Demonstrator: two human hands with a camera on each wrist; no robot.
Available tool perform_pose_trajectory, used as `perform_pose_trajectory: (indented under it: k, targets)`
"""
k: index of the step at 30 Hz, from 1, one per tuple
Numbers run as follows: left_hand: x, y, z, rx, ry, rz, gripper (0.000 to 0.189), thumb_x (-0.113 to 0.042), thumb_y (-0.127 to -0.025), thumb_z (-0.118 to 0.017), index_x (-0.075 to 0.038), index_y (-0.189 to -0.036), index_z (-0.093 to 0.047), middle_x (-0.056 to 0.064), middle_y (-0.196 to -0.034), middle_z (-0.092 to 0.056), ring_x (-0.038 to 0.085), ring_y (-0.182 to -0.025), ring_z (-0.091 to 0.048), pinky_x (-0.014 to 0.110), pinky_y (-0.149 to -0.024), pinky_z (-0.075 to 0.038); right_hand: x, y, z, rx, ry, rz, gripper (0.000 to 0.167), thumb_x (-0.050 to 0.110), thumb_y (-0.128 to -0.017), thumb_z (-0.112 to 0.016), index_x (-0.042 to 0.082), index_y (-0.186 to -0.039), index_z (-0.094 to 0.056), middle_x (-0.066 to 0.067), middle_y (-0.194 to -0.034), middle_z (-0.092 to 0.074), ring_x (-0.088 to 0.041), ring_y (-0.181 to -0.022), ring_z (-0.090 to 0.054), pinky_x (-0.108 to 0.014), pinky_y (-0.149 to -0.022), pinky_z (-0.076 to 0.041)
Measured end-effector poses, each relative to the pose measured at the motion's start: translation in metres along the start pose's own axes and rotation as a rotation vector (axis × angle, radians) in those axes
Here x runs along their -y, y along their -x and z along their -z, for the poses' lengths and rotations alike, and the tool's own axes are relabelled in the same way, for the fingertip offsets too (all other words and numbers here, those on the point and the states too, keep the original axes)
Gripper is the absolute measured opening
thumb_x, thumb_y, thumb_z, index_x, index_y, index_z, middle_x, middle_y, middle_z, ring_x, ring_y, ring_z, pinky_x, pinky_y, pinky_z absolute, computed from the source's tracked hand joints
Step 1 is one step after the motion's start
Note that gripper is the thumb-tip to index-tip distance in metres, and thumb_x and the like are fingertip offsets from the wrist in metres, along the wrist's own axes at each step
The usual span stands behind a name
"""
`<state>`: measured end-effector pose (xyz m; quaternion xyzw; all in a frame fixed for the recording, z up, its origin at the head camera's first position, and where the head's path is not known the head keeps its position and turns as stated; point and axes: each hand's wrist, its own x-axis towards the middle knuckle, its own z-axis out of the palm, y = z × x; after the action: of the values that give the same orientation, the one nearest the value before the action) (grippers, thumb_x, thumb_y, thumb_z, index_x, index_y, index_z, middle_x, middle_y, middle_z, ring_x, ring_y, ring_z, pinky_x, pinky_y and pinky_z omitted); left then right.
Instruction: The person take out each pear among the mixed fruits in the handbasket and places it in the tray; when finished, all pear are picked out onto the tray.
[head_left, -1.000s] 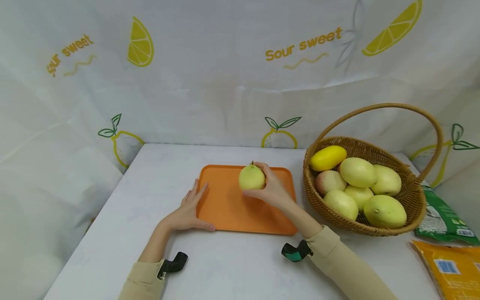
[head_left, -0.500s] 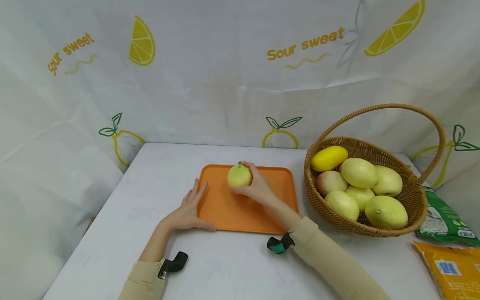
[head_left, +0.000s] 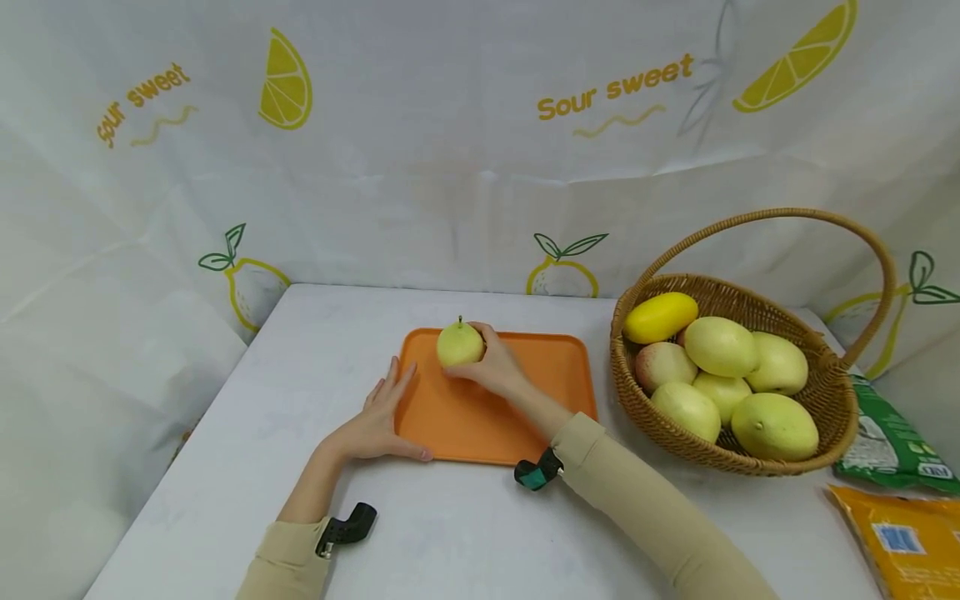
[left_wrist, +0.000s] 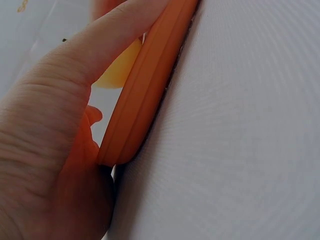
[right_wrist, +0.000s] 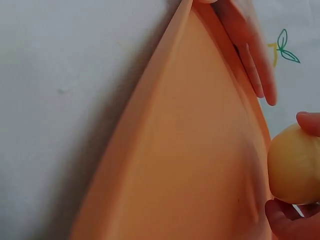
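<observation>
In the head view my right hand (head_left: 495, 367) grips a round yellow-green pear (head_left: 460, 344) with its stem upward, over the left back part of the orange tray (head_left: 480, 425). Whether the pear touches the tray cannot be told. The right wrist view shows the pear (right_wrist: 295, 165) between thumb and fingers. My left hand (head_left: 375, 425) lies with spread, straight fingers against the tray's left front corner. One finger reaches along the left rim and the thumb touches the front rim. From the left wrist, the tray's outer side (left_wrist: 145, 95) is seen close to that hand.
A wicker basket (head_left: 637, 417) with a tall handle stands to the tray's right, holding several fruits, among them a bright yellow one (head_left: 661, 317) and a reddish one (head_left: 664, 366). Green (head_left: 892, 442) and orange (head_left: 900, 533) packets lie at far right. A printed cloth (head_left: 420, 167) hangs behind.
My right hand has carried the pear leftward over the tray, from its middle to its left back part. The left hand has stayed at the tray's corner.
</observation>
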<state>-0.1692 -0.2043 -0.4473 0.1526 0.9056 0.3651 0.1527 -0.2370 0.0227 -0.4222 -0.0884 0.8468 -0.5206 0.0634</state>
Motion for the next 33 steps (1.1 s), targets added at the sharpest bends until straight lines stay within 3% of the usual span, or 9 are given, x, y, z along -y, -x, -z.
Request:
perform_pose_trajectory:
  k: [10, 20, 33]
  targets:
    - [-0.002, -0.002, -0.001, 0.01, 0.004, 0.002, 0.134, -0.057, -0.065, -0.085, -0.021, -0.158, 0.005, 0.004, -0.16, 0.024, 0.042, -0.145, 0.012, 0.071, -0.107, -0.006, 0.001, -0.013, -0.01, 0.004, 0.003, 0.015, 0.086, 0.022, -0.074, -0.087, 0.011, -0.145, -0.041, -0.012, -0.138, -0.051, -0.029, -0.118, -0.053, -0.046, -0.099, -0.043]
    - [0.0, 0.0, 0.0, 0.007, 0.013, 0.014, 0.135, -0.057, -0.065, -0.085, -0.023, -0.157, 0.006, 0.003, -0.16, 0.025, 0.042, -0.145, 0.012, 0.072, -0.107, -0.007, 0.007, -0.021, -0.016, 0.052, 0.093, 0.055, 0.085, 0.026, -0.076, -0.086, 0.012, -0.146, -0.039, -0.011, -0.143, -0.049, -0.03, -0.124, -0.05, -0.048, -0.104, -0.039]
    - [0.001, 0.0, -0.001, 0.006, 0.026, 0.001, 0.135, -0.055, -0.065, -0.086, -0.024, -0.157, 0.006, 0.004, -0.159, 0.025, 0.041, -0.145, 0.013, 0.072, -0.106, -0.005, 0.005, -0.026, -0.021, 0.093, 0.18, 0.127, 0.086, 0.024, -0.08, -0.082, 0.007, -0.148, -0.033, -0.014, -0.139, -0.05, -0.029, -0.118, -0.053, -0.045, -0.1, -0.043]
